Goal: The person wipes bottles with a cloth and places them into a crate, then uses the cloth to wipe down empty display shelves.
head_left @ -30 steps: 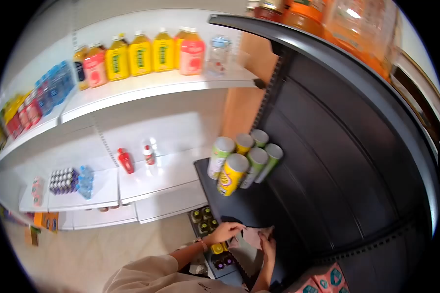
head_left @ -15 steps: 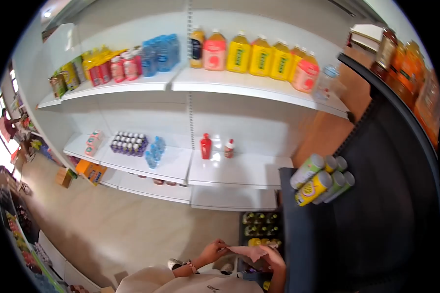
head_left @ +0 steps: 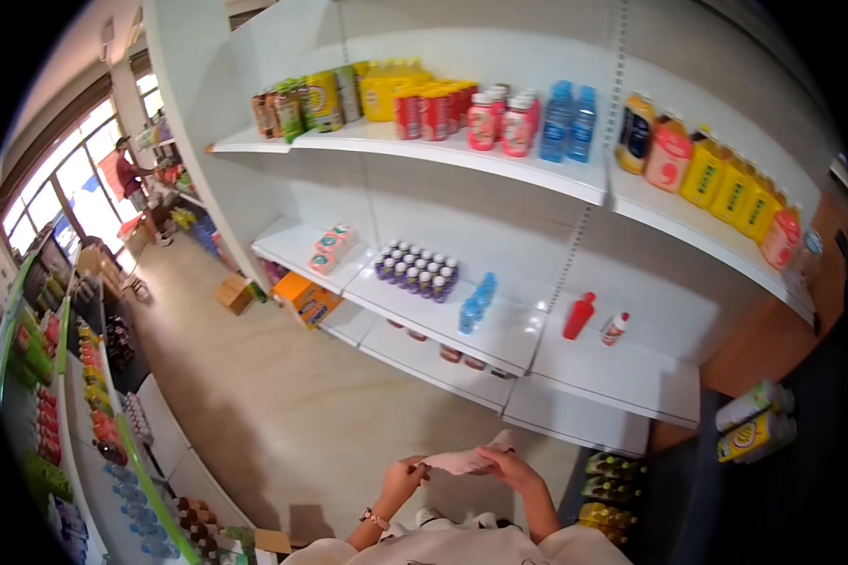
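Observation:
A pale pink cloth (head_left: 457,462) is stretched between my two hands, low in the view in front of my body. My left hand (head_left: 406,477), with a band on its wrist, pinches the cloth's left end. My right hand (head_left: 507,469) grips the other end, and a corner of the cloth sticks up past its fingers. Both hands are above the floor, apart from the shelves. Nearest my right hand stand crates of dark and yellow-topped bottles (head_left: 611,490).
White shelves (head_left: 462,363) ahead carry bottles, cans and a purple pack (head_left: 416,273). Cans (head_left: 756,424) rest on a dark counter at right. Stocked shelving runs along the left, and a cardboard box (head_left: 234,294) sits on the floor. Another person (head_left: 130,177) stands far back left.
My view has turned left, so the shelves sit further right and the left shelving and the far person show more. Both hands still hold the cloth.

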`<state>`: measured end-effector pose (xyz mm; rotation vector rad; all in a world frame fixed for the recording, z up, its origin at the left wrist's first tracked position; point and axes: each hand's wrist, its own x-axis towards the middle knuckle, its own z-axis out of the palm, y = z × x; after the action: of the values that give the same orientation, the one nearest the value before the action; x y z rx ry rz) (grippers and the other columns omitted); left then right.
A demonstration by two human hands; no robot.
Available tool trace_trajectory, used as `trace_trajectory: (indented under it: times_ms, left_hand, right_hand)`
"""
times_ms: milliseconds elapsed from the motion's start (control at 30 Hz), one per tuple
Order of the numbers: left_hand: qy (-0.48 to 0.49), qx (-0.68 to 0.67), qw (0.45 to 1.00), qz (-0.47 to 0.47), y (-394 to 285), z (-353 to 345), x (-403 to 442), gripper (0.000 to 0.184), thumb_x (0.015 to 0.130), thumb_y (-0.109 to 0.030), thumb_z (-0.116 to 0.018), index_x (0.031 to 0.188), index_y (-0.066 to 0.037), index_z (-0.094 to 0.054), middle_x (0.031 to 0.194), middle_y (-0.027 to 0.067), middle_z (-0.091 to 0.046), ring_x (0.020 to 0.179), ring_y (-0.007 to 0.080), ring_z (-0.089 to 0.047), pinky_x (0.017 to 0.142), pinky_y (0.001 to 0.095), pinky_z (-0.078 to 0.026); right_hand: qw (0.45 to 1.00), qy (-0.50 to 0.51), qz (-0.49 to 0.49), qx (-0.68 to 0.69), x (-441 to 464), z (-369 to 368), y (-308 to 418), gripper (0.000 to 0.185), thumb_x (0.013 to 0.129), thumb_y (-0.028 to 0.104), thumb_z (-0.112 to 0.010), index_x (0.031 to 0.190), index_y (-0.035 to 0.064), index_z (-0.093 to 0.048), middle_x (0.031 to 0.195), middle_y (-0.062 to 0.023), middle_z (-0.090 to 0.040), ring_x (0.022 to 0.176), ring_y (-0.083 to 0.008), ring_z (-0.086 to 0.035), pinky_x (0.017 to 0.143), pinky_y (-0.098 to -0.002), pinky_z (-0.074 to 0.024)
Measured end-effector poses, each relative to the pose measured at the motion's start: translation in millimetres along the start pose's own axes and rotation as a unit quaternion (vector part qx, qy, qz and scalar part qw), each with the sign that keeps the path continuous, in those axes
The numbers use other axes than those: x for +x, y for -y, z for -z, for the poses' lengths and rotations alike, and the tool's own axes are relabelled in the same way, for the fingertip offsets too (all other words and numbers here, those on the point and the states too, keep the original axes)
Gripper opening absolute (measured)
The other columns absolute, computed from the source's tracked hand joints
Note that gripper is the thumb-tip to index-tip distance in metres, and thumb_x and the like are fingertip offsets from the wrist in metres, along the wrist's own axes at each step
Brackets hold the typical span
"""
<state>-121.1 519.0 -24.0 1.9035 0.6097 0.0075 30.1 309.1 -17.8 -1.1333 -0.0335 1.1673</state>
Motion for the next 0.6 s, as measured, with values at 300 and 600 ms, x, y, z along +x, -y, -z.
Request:
trace_trajectory:
  times_ms: [300,600]
  left_hand:
    - [-0.141,-0.256,0.952,0.09,83,84,1,0.027,0.094,-0.007,-0.049,0.113,0.004,-0.064,0.091,0.0128,-0.071,0.081,0.0193,-0.07,0.07,0.0294,-0.057]
    - [-0.217,-0.257,0.94,0.048,114,203,127,0.026,0.096,-0.007,-0.051,0.114,0.006,-0.063,0.096,0.013,-0.071,0.088,0.0187,-0.069,0.074,0.0287,-0.056]
  right_hand:
    - [0.992,0.086,-0.087,-0.033,115,-118,3,0.031,0.095,0.03,-0.059,0.114,0.0059,-0.061,0.111,-0.0045,-0.064,0.103,-0.0141,-0.06,0.09,-0.0314,-0.048]
    - [0.985,0.114,-0.118,-0.047,300,-175,54,0.027,0.095,0.032,-0.058,0.105,0.0073,-0.063,0.106,-0.0051,-0.064,0.102,-0.0151,-0.06,0.085,-0.0312,-0.0505]
